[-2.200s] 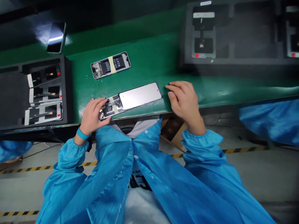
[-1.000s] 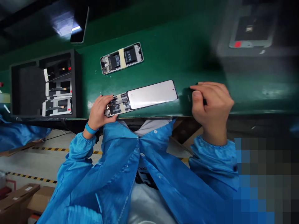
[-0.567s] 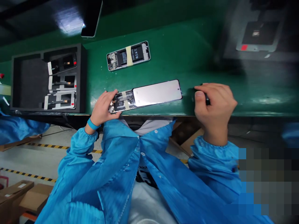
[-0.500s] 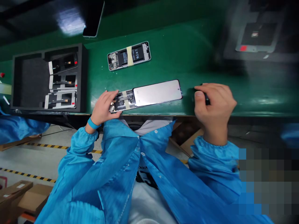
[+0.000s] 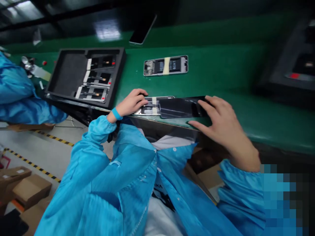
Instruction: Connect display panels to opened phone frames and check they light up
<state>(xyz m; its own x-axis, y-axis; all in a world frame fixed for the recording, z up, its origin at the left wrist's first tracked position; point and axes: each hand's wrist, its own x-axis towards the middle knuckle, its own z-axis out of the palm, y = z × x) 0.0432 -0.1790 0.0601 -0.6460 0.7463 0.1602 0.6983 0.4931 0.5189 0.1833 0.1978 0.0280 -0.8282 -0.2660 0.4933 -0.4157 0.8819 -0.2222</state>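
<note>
An opened phone [image 5: 162, 105] lies at the bench's front edge, with a strip of pale tape across its inside. Its dark screen panel [image 5: 180, 107] lies to the right, overlapping the body and linked to it by a flex cable [image 5: 153, 105]. My left hand [image 5: 131, 103] is closed over the phone's left end, fingertips by the cable; its thumb is mostly hidden. Spread around the panel's right end is my right hand [image 5: 219, 118], fingers over the panel and thumb apart below its lower edge. A second opened phone [image 5: 176, 65], also taped, lies behind.
On the left stands a black foam tray [image 5: 65, 73] with several screen panels [image 5: 94, 93]. A dark phone [image 5: 142, 31] lies at the back. Another dark tray [image 5: 275, 78] is blurred at right. A co-worker's blue sleeve [image 5: 19, 88] is at far left.
My right hand has come from beside the panel to its right end, and its fingers have opened out. My left fingers have shifted toward the cable. The view has swung, and the panel looks dark now.
</note>
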